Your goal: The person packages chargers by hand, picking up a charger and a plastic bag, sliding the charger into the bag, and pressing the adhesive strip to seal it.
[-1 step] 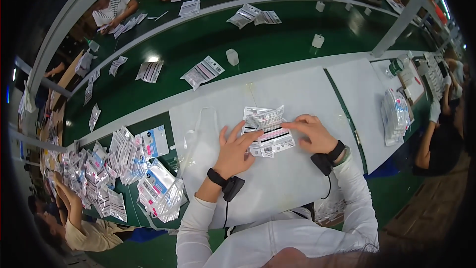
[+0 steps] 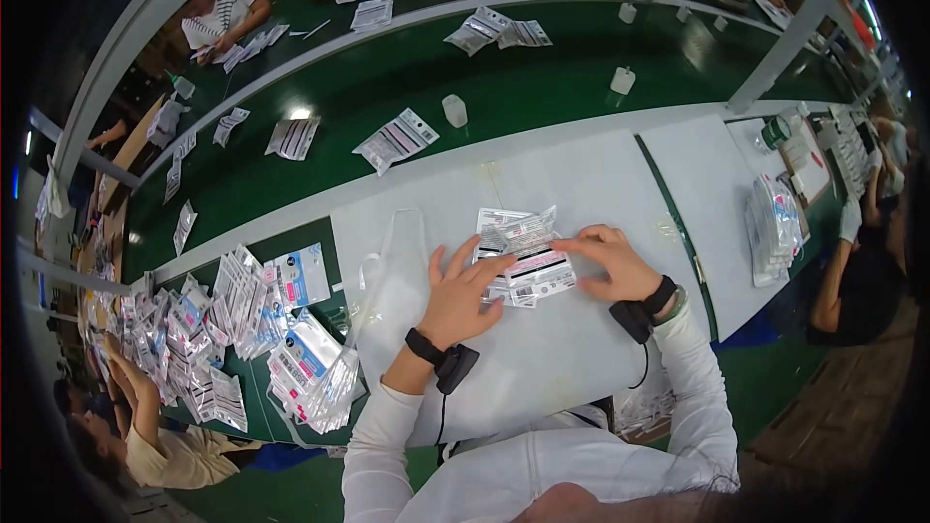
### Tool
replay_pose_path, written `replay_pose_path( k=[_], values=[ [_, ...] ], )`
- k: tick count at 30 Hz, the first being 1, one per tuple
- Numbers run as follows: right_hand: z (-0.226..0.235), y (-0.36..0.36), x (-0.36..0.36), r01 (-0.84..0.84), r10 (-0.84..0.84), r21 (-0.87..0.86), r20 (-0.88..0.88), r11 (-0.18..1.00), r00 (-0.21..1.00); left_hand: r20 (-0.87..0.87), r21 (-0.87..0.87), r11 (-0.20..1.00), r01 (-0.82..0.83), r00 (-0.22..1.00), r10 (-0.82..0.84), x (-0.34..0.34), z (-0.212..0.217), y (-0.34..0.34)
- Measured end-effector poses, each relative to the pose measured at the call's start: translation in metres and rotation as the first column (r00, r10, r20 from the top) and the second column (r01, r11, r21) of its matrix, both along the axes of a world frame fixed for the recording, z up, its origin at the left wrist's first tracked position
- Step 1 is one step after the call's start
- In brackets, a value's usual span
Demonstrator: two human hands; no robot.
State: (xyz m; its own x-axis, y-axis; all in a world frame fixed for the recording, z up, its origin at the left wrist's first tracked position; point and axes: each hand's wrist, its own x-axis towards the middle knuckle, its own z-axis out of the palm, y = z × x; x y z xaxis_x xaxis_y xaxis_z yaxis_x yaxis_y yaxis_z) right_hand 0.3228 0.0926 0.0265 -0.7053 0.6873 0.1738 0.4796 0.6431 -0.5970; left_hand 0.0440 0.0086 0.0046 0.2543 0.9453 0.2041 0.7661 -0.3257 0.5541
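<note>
Silvery plastic pouch, flat and printed with black bands and a thin pink stripe [image 2: 542, 265], lies between the person's two hands on the white-covered counter [image 2: 557, 368], overlapping another silvery printed pouch [image 2: 492, 219] that shows past its far left edge. Its printed bands run crosswise from one hand to the other, rising slightly toward the right. Its long axis seems to point away from the body with a small tilt, though the overlap and glare make this uncertain.

Both hands are equally close. The left hand [image 2: 457, 298] reaches in from the near left, its fingers fanned wide and the forefinger tip resting over the left edge of the top pouch, thumb apart near the bottom corner. The right hand [image 2: 620, 266] comes from the right, forefinger stretched to the right edge, the other fingers loosely bent, thumb well apart from the forefinger. Neither appears to pinch the pouch; how firmly the fingertips press, I cannot tell.

A large heap of silvery pouches [image 2: 194, 349] lies well to the left, and a stack of clear-and-silver packets [image 2: 772, 232] sits well to the right.
</note>
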Motion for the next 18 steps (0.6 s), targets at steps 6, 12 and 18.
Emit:
replay_pose_path(
  k=[6,12,18],
  values=[
    [-0.017,0.005,-0.008,0.071,-0.071,0.022,0.018,0.997,0.997,-0.080,0.070,0.993,-0.090,0.992,0.096,0.009,-0.019,0.007],
    [-0.031,0.008,-0.013,0.094,-0.096,0.108,0.016,0.990,0.995,-0.137,0.188,0.977,-0.105,0.982,0.131,0.012,-0.021,0.006],
    [-0.025,0.004,-0.013,0.083,-0.075,0.101,-0.081,0.991,0.994,-0.168,0.245,0.964,-0.107,0.974,0.151,0.010,-0.017,0.001]
  ],
)
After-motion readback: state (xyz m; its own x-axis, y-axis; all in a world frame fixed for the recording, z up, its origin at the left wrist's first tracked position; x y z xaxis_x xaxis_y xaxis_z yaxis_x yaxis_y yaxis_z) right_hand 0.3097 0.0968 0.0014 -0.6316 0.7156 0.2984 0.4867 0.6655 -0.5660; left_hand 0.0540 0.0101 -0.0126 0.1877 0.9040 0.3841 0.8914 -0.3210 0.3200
